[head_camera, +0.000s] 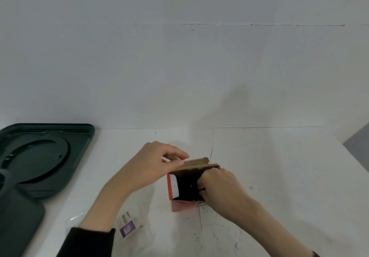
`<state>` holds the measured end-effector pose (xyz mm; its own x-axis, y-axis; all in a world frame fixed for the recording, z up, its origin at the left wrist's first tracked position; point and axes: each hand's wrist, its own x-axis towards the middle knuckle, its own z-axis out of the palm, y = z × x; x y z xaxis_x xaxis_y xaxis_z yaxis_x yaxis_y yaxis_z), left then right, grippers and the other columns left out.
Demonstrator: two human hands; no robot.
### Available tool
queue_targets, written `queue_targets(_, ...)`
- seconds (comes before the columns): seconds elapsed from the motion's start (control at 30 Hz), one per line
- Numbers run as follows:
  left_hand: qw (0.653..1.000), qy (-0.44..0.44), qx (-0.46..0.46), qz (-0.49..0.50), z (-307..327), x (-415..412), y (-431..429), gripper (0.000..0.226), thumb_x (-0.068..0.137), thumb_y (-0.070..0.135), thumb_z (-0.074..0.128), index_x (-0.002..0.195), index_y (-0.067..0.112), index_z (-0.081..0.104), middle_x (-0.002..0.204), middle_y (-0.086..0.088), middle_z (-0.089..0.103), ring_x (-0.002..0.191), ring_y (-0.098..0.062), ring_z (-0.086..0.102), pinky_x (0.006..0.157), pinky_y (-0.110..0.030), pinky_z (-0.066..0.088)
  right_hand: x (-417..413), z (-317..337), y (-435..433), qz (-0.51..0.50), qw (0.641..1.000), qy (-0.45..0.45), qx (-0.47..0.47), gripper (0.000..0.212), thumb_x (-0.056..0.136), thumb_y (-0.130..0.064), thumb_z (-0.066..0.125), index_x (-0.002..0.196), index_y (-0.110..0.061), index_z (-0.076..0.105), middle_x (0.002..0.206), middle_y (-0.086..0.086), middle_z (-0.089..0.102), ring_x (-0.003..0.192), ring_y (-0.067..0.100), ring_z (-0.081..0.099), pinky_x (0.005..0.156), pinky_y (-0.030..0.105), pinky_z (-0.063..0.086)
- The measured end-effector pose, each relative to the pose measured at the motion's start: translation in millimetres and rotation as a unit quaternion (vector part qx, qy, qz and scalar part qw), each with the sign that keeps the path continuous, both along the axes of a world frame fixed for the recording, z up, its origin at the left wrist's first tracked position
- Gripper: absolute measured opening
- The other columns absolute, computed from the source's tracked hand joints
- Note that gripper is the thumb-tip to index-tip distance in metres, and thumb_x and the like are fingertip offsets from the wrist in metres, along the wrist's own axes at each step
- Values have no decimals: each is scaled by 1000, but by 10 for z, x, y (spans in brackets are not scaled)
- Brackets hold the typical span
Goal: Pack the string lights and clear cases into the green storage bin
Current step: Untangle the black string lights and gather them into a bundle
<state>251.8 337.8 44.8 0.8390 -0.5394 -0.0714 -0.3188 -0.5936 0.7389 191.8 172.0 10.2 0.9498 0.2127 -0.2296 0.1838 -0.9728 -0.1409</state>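
Hands work a red-and-white box (173, 186) mid-table (279, 167): my left hand (157, 163) pinches its flap (197, 162) back while my right hand (217, 185) curls around what look like the dark string lights (188, 185) inside. A snagged wire could tip the box or tear the flap. The green storage bin (18, 217) and lid (40, 157) crowd the left edge, so room to move lies right.

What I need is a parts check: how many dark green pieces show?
2: the lid flat at far left; the storage bin, cropped at bottom left. Others may be off-frame.
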Motion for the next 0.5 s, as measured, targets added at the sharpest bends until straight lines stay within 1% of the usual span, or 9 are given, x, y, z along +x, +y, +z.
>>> queue_targets(0.1, 995, -92, 29, 6, -157, -131, 4, 20, 89, 23, 60, 101, 36, 70, 92, 30, 59, 91, 11, 54, 79, -8, 40, 130, -24, 118, 31, 998, 11, -59, 21, 88, 0, 46, 99, -7, 63, 106, 10, 66, 93, 27, 63, 60, 28, 35)
queue_targets(0.17, 990, -137, 44, -8, -264, -258, -35, 19, 88, 31, 55, 98, 32, 71, 94, 23, 61, 91, 5, 49, 82, -11, 37, 195, -52, 141, 43, 997, 9, -62, 18, 88, 0, 46, 90, -8, 62, 105, 11, 66, 97, 28, 62, 58, 28, 34)
queue_targets(0.23, 986, -143, 61, -60, -367, -390, -74, 37, 82, 46, 39, 94, 30, 70, 99, 17, 65, 96, 2, 47, 84, -19, 41, 228, -86, 103, 48, 998, 6, -51, 25, 85, 0, 47, 64, -13, 49, 91, 10, 66, 86, 27, 61, 58, 27, 33)
queue_targets(0.3, 973, -163, 107, -121, -486, -529, -123, 49, 81, 47, 26, 93, 26, 68, 100, 14, 67, 97, -2, 53, 83, -21, 46, 220, -112, 31, 46, 998, 20, -26, 36, 81, 0, 48, 53, -16, 35, 64, 5, 52, 66, 25, 52, 49, 24, 28)
queue_targets(0.33, 964, -187, 125, -144, -547, -571, -147, 47, 83, 45, 26, 89, 25, 68, 95, 14, 68, 92, -3, 58, 78, -18, 48, 210, -132, -11, 44, 999, 27, -7, 36, 80, 0, 49, 51, -15, 35, 59, 3, 45, 64, 25, 49, 46, 23, 26)
queue_targets(0.37, 957, -199, 149, -153, -545, -607, -176, 47, 84, 45, 25, 85, 26, 68, 89, 15, 69, 85, -4, 61, 74, -15, 47, 194, -145, -59, 40, 998, 39, 11, 33, 80, 0, 49, 52, -13, 38, 59, 4, 46, 65, 26, 50, 46, 23, 29)
queue_targets(0.4, 952, -202, 169, -154, -533, -634, -205, 50, 84, 48, 21, 87, 26, 66, 89, 13, 68, 85, -6, 62, 74, -16, 46, 177, -150, -102, 33, 997, 54, 34, 28, 81, -1, 48, 55, -10, 44, 63, 7, 52, 68, 27, 53, 50, 26, 35)
queue_targets(0.47, 947, -205, 195, -152, -583, -635, -203, 60, 84, 54, 12, 102, 21, 59, 105, 6, 65, 99, -13, 57, 84, -24, 41, 126, -115, -146, 24, 992, 81, 95, 19, 82, -3, 46, 67, -2, 58, 78, 13, 64, 73, 28, 59, 61, 36, 47)
queue_targets(0.5, 945, -201, 205, -158, -603, -625, -200, 57, 88, 55, 15, 106, 19, 56, 110, 3, 62, 102, -16, 54, 86, -27, 39, 88, -80, -163, 28, 988, 76, 129, 20, 82, -4, 45, 74, -2, 63, 85, 14, 66, 77, 27, 60, 68, 38, 49)
